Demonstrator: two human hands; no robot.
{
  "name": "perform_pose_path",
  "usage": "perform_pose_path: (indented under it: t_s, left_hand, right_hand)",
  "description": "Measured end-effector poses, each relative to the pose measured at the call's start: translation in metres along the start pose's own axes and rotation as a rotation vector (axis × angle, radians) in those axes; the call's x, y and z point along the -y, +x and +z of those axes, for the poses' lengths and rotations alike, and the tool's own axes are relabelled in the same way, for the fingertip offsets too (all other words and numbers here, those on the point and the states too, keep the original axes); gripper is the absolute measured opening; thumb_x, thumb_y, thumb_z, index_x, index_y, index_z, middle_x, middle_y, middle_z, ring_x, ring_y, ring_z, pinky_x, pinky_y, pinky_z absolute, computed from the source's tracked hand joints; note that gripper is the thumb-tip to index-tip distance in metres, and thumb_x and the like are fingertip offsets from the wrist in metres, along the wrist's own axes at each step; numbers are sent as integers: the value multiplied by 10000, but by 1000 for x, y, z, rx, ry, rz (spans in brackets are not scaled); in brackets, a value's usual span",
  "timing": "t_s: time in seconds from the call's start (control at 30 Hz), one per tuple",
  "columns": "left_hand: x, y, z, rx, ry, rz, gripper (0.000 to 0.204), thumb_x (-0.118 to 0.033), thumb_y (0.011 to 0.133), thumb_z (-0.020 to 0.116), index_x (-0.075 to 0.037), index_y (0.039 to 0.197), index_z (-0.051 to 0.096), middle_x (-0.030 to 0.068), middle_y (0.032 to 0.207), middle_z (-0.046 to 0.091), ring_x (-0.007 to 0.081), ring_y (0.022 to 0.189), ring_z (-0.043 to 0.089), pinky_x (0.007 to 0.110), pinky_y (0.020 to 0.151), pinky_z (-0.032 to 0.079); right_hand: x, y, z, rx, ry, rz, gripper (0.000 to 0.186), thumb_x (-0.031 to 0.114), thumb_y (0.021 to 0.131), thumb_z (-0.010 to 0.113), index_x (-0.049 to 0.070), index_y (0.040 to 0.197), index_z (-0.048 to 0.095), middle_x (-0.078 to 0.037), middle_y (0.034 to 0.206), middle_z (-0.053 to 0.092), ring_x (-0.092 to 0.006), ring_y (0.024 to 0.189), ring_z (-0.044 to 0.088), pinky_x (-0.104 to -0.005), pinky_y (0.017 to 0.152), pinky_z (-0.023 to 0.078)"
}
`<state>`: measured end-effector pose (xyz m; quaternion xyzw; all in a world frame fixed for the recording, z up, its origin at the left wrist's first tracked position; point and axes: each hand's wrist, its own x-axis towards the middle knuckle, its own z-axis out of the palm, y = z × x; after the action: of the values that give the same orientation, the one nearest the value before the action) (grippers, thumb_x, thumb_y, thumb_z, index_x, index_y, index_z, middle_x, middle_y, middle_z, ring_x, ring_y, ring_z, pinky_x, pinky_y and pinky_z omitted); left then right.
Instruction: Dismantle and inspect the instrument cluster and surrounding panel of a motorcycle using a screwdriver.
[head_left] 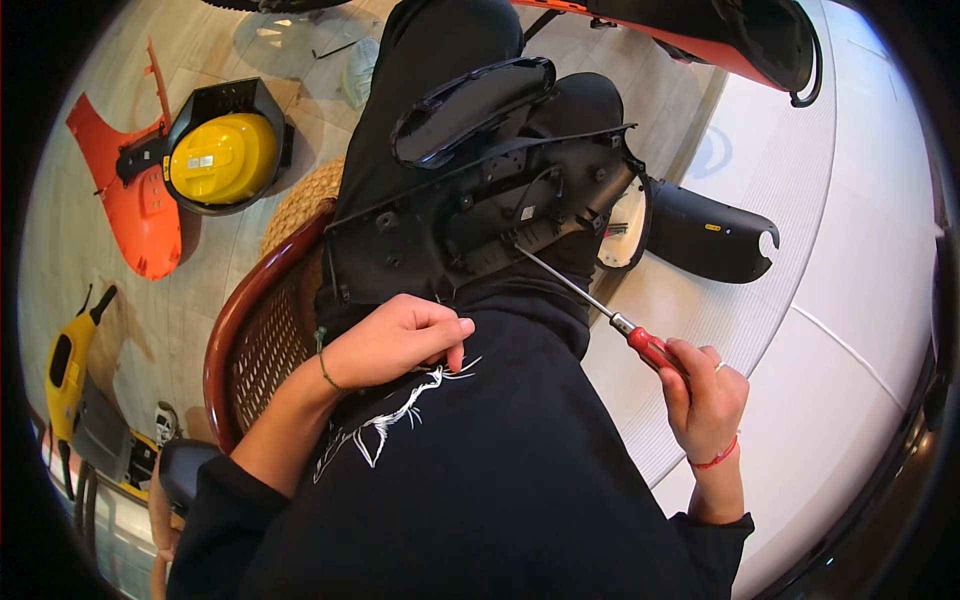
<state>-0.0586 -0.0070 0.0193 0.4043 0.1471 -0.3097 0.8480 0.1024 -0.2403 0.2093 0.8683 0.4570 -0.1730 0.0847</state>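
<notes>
My right hand (pixel 708 398) grips a screwdriver (pixel 650 345) by its red handle. The long metal shaft slants up and left, and its tip meets the inner side of a black plastic shell panel (pixel 400 245) lying across my lap. Ribs, screw posts and a thin dark cable show on that inner side. Just below the panel's near edge, my left hand (pixel 415 338) is closed with thumb and fingers together; anything inside it is hidden. Beyond the panel, a glossy black oval part (pixel 470 110) rests against my legs.
On the white table (pixel 850 300) to my right lies a black curved cover (pixel 710 232), with a black-and-orange shell (pixel 740 40) farther off. Orange panels (pixel 145 225) and a yellow-and-black part (pixel 225 160) are on the floor left. A wicker chair (pixel 265 340) curves beside me.
</notes>
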Motion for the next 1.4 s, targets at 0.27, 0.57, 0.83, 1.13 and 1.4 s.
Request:
perform_pose_path:
  t_s: [0.27, 0.57, 0.83, 1.13, 1.4]
  left_hand:
    - [0, -1, 0, -9, 8, -33, 387, -283, 977, 510, -34, 731, 676, -61, 567, 442, 33, 548, 378, 214, 524, 315]
    - [1, 0, 0, -20, -30, 5, 388, -288, 980, 520, -31, 724, 658, -76, 562, 442, 14, 522, 351, 209, 494, 284]
    - [-2, 0, 1, -23, -32, 18, 385, -284, 980, 520, -33, 723, 655, -82, 555, 411, 14, 518, 333, 211, 491, 270]
    - [0, 1, 2, -30, -43, 21, 379, -272, 980, 516, -28, 723, 651, -80, 556, 393, 20, 523, 331, 211, 500, 274]
    - [-6, 1, 3, -49, -26, 4, 373, -266, 975, 520, -31, 718, 650, -73, 557, 397, 27, 534, 345, 213, 512, 290]
  right_hand:
    - [-5, -2, 3, -145, -44, -119, 268, 226, 783, 765, 39, 936, 649, -106, 785, 637, -199, 579, 605, -275, 497, 445]
    - [-5, 10, -1, -197, -23, -301, 305, 132, 761, 772, 23, 1006, 628, -151, 846, 625, -231, 611, 626, -286, 539, 472]
    - [-2, 3, 3, -51, 76, -24, 282, 174, 794, 743, 39, 1009, 620, -72, 724, 611, -205, 532, 564, -297, 473, 424]
    - [-1, 0, 6, -145, 113, -57, 357, 9, 675, 760, 41, 1008, 635, -97, 721, 635, -231, 574, 605, -294, 509, 463]
    - [2, 6, 8, -177, 87, -90, 359, 62, 686, 787, 47, 1015, 642, -100, 786, 643, -227, 615, 621, -279, 507, 473]
